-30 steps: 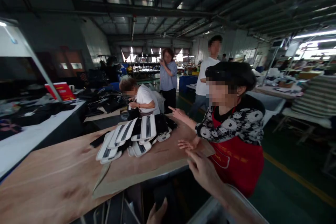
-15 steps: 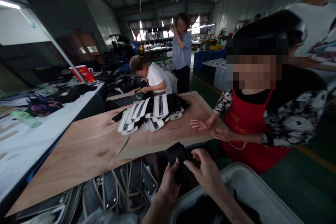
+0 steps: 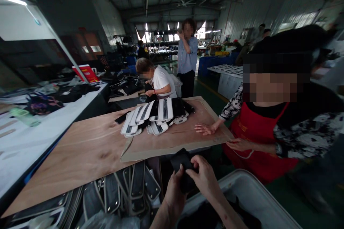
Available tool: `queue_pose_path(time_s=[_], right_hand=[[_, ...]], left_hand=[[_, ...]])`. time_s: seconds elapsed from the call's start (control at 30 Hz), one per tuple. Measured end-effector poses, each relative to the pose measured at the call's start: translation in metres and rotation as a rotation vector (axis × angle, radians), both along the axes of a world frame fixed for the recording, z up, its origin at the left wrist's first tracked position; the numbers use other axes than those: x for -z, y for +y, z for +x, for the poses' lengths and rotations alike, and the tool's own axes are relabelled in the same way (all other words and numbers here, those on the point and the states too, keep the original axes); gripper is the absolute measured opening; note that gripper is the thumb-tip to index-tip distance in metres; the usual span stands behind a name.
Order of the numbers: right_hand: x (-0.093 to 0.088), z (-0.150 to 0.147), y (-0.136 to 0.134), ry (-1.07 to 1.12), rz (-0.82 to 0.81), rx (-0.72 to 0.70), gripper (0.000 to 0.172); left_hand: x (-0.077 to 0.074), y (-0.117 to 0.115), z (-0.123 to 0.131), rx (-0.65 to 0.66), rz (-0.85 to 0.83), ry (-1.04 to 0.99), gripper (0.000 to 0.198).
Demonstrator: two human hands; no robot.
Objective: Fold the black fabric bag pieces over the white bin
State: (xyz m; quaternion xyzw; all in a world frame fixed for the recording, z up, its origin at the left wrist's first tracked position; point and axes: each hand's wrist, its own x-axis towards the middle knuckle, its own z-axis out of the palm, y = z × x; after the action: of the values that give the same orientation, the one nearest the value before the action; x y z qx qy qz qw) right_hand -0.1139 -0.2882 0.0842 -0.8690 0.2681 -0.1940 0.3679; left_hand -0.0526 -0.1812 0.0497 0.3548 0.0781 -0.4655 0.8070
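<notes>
Both my hands grip a small black piece [image 3: 180, 160] just below the near edge of the wooden board [image 3: 88, 150]. My left hand [image 3: 174, 189] holds it from below with the thumb up along it. My right hand [image 3: 205, 177] closes over its right side. A pile of white and black strap-like parts [image 3: 154, 116] lies on the board beyond. Dark grey parts [image 3: 131, 186] with metal studs lie stacked under the board to the left of my hands.
A person in a red apron [image 3: 258, 143] stands at the right with both hands on the board's corner. A white bin [image 3: 247, 193] sits below my right arm. Farther off, one person bends over the table and another stands. A cluttered white bench [image 3: 40, 121] runs along the left.
The view dropped from the room to the table edge. My hands came together and took hold of the black piece. The person in the red apron laid both hands on the board.
</notes>
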Motion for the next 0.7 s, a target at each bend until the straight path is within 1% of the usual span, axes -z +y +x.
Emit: queue_pose_path(time_s=[0.07,0.13,0.2,0.27,0.37,0.43,0.53,0.7], right_hand=[[-0.008,-0.006,0.003,-0.026,-0.155,-0.042,0.021],[-0.017,-0.012,0.005,0.030,-0.294,-0.101,0.020],[-0.026,-0.017,0.005,0.119,-0.383,-0.112,0.015],[-0.032,-0.019,0.003,0.191,-0.440,-0.094,0.016],[-0.036,-0.021,-0.001,0.255,-0.458,-0.106,0.025],[-0.035,-0.023,-0.002,0.277,-0.441,-0.097,0.027],[-0.032,-0.024,-0.003,0.337,-0.412,-0.097,0.024],[-0.022,-0.022,-0.010,0.293,-0.395,-0.081,0.017]], left_hand=[[-0.003,-0.003,0.002,0.009,-0.017,0.015,0.041],[-0.005,-0.006,0.004,0.019,-0.019,0.032,0.038],[-0.006,-0.009,0.004,0.039,-0.001,0.057,0.035],[-0.005,-0.013,0.002,0.057,0.021,0.082,0.033],[-0.003,-0.020,0.000,0.051,0.032,0.096,0.033],[-0.001,-0.025,-0.001,0.045,0.028,0.097,0.032],[0.003,-0.031,-0.001,0.035,0.038,0.097,0.029],[0.008,-0.036,-0.003,0.039,0.026,0.088,0.027]])
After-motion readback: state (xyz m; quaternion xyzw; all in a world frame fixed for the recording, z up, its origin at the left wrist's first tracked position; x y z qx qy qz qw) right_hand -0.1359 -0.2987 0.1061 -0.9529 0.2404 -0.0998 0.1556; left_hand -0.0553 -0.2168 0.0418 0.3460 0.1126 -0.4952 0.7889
